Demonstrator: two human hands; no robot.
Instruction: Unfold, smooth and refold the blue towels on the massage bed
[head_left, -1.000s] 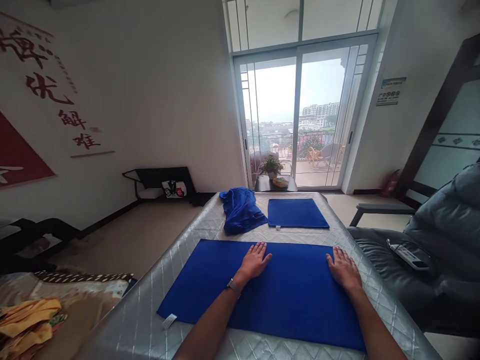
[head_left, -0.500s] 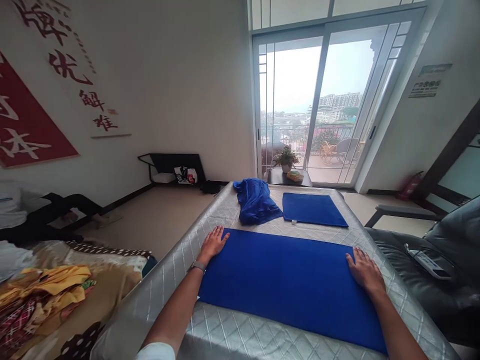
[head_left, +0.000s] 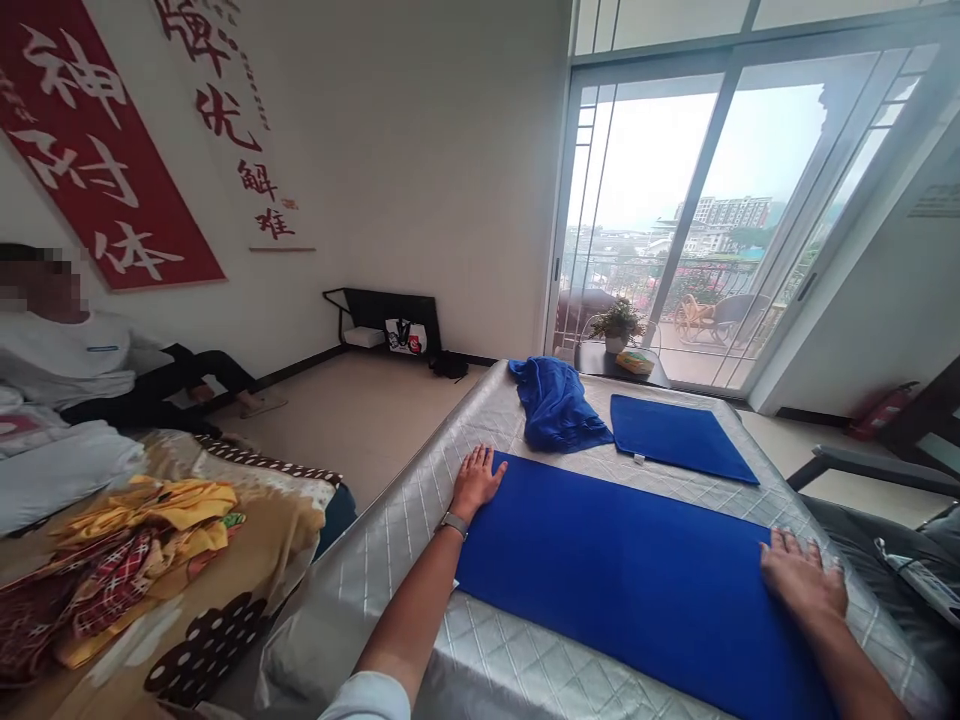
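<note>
A long blue cloth [head_left: 630, 570] lies spread across the silver quilted bed cover [head_left: 390, 520]. My left hand [head_left: 477, 482], with a watch at its wrist, rests flat at the cloth's far left corner, fingers stretched out. At the far right corner my right hand [head_left: 806, 578] lies flat on the edge, its fingers also outstretched. Neither hand grips anything. Beyond the long cloth, a smaller blue folded cloth [head_left: 682, 437] with a white tag lies flat. To its left sits a crumpled blue cloth [head_left: 559, 405].
On the left, a person [head_left: 67, 350] sits by another bed with yellow clothes [head_left: 172, 510] piled on it. A potted plant [head_left: 619, 325] stands on a small table by the glass doors [head_left: 645, 180]. A dark armchair [head_left: 862, 540] is at right.
My view has turned left, so the scene sits further right and more of the seated person shows. Both hands stay at the cloth's corners.
</note>
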